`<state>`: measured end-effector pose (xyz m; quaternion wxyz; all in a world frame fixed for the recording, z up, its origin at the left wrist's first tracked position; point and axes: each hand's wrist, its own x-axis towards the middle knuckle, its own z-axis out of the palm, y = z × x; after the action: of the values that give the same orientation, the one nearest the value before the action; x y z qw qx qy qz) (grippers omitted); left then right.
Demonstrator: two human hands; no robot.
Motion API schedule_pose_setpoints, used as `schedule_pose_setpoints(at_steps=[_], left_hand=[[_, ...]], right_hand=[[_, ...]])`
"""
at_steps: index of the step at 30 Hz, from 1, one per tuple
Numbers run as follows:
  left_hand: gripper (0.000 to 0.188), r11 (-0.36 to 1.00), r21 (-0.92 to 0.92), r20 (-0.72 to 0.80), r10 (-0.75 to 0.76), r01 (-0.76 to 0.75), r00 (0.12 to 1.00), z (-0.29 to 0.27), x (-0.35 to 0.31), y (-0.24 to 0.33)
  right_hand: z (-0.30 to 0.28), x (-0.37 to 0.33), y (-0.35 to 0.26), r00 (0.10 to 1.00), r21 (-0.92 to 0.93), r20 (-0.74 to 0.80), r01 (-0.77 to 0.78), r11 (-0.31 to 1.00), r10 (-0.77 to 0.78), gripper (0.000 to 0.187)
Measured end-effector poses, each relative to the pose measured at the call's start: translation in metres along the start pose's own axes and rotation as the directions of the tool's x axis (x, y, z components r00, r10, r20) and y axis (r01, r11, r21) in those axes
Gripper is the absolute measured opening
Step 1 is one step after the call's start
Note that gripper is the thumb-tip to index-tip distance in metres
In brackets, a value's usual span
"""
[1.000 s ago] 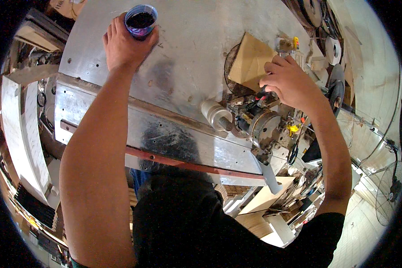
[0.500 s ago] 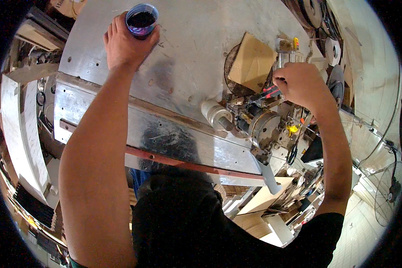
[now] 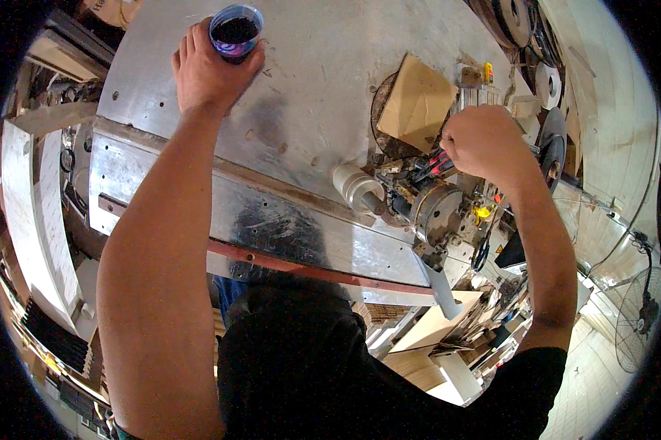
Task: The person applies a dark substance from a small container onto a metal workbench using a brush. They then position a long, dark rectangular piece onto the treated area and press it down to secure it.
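Observation:
My left hand (image 3: 212, 70) is wrapped round a clear plastic cup (image 3: 236, 31) with blue and purple printing, standing upright. Dark contents, seemingly small granules, show inside it. At the right, my right hand (image 3: 486, 143) is closed with its back up, over the edge-side machinery. Its fingertips are hidden, so whatever they hold cannot be seen. Right below the knuckles lies a tool with red and black handles (image 3: 439, 164). A brown cardboard piece (image 3: 416, 103) rests on a dark round plate just left of that hand.
Both arms reach over a grey metal table (image 3: 308, 88). A white cylinder with a metal shaft (image 3: 355, 186) and a round metal machine part (image 3: 438, 209) sit near its right edge. White tape rolls (image 3: 548, 86) stand beyond. A wire-guarded fan (image 3: 641, 319) is at far right.
My right hand has shifted slightly left and its fingers have turned further under. The left hand and cup have barely moved.

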<state>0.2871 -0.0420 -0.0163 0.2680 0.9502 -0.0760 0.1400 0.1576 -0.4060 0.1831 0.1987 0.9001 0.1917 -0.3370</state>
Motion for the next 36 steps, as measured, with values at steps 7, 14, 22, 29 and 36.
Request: schedule_pose_setpoints(at_steps=[7,14,22,29,36], left_hand=[[0.084,1.0,0.013,0.004,-0.01,0.01,1.0,0.0,0.0,-0.001],[0.086,1.0,0.022,-0.005,0.0,0.0,1.0,0.001,0.0,-0.003],[0.086,1.0,0.017,-0.025,-0.004,0.005,1.0,0.002,0.0,-0.003],[0.087,1.0,-0.01,-0.003,-0.023,0.023,1.0,0.002,0.0,0.0],[0.083,0.999,-0.021,0.002,-0.025,0.025,1.0,0.001,-0.003,-0.001]], right_hand=[[-0.009,0.007,-0.013,0.999,0.037,-0.006,-0.034,0.999,0.034,0.022],[-0.004,0.006,-0.003,0.999,0.156,-0.025,-0.041,0.987,0.045,0.023],[0.0,0.009,0.012,0.995,0.159,0.072,-0.086,0.984,0.076,0.025],[-0.023,-0.016,0.034,0.987,0.232,-0.019,-0.149,0.961,0.158,0.033],[-0.067,-0.099,0.054,0.923,0.615,0.031,-0.321,0.72,0.385,0.036]])
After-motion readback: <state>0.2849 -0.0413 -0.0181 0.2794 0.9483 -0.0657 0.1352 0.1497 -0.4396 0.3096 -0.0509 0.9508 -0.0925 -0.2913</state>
